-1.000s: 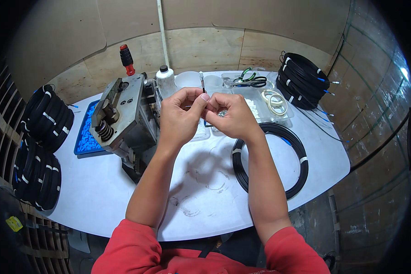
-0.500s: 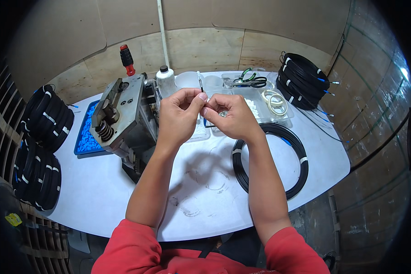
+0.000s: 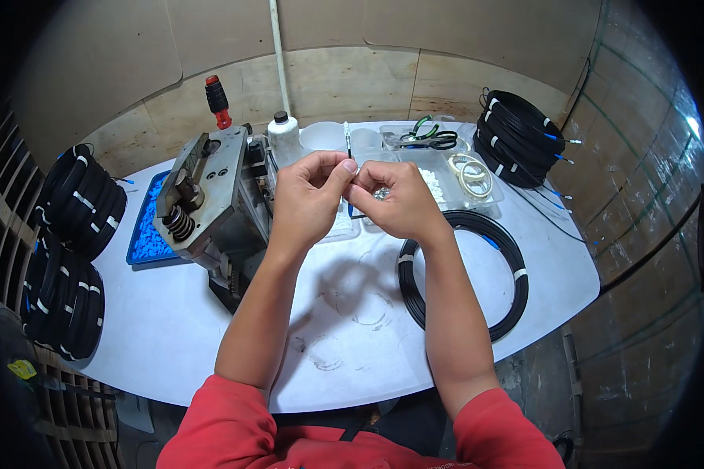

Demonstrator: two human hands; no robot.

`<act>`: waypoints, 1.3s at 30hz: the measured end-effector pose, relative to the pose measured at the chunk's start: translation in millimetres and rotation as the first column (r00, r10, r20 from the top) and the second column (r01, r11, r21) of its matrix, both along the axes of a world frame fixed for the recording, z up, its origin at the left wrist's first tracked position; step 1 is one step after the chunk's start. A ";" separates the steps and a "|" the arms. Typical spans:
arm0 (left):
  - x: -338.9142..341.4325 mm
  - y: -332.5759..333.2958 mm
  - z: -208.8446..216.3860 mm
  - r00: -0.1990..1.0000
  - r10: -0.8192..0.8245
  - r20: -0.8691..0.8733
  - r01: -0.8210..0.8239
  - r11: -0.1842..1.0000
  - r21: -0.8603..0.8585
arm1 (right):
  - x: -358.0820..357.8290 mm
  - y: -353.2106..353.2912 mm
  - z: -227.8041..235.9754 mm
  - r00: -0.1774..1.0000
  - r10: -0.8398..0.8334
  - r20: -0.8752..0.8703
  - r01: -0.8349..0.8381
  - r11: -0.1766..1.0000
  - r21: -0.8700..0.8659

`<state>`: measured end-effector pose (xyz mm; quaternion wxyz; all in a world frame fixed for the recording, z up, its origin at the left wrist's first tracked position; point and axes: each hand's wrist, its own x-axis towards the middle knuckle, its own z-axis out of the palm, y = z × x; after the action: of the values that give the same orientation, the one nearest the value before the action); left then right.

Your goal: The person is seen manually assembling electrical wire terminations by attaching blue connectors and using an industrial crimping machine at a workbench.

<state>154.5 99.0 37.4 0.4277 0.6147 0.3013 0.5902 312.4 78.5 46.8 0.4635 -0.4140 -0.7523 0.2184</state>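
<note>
- Head view: the left hand pinches a thin black cable piece between thumb and forefinger; its white tip points to the far side.
- The right hand meets it, thumb and forefinger drawn close; whether they grip anything cannot be told.
- The piece is upheld above the middle of the white table, with a blue part showing just below the fingertips.
- Left: a metal press, beside a blue tray of small blue pieces.
- Right: a flat black cable coil, partly behind the right forearm.
- Far right: scissors and stacked black coils.
</note>
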 end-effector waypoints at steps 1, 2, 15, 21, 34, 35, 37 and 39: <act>0.2 -0.4 0.4 1.000 -0.004 -0.008 0.004 1.000 0.005 | 0.5 1.1 -1.2 1.000 -0.006 0.002 0.006 1.000 -0.012; 0.3 -0.3 0.4 1.000 -0.005 -0.008 0.005 1.000 0.004 | 0.5 2.3 -2.6 1.000 -0.006 0.002 0.006 1.000 -0.012; -1.4 -2.4 3.1 0.998 -0.060 0.010 0.060 0.998 0.002 | 1.9 4.3 -3.2 1.000 0.008 0.003 -0.008 0.998 -0.064; -1.9 -3.1 4.2 0.999 -0.052 -0.006 0.052 0.999 -0.009 | 1.2 4.9 -3.8 1.000 0.022 -0.014 -0.023 0.997 -0.070; -1.4 0.2 1.2 0.996 -0.077 0.050 0.080 0.996 -0.048 | -1.7 3.1 -2.8 0.999 -0.012 -0.032 0.015 0.995 0.100; -2.2 0.6 1.3 0.996 -0.077 0.051 0.079 0.996 -0.048 | -1.6 3.3 -3.1 0.999 -0.012 -0.031 0.015 0.995 0.100; -3.6 1.6 1.5 0.988 -0.139 0.064 0.144 0.986 -0.089 | -1.3 3.5 -3.2 0.999 -0.019 -0.039 0.022 0.997 0.074; -3.5 1.4 1.3 0.987 -0.143 0.069 0.149 0.985 -0.085 | -0.8 2.8 -2.1 0.999 -0.020 -0.032 0.022 0.997 0.068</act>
<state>151.1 100.3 38.7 0.5062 0.5964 0.2682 0.5622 311.5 81.4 44.8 0.4913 -0.4025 -0.7476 0.1940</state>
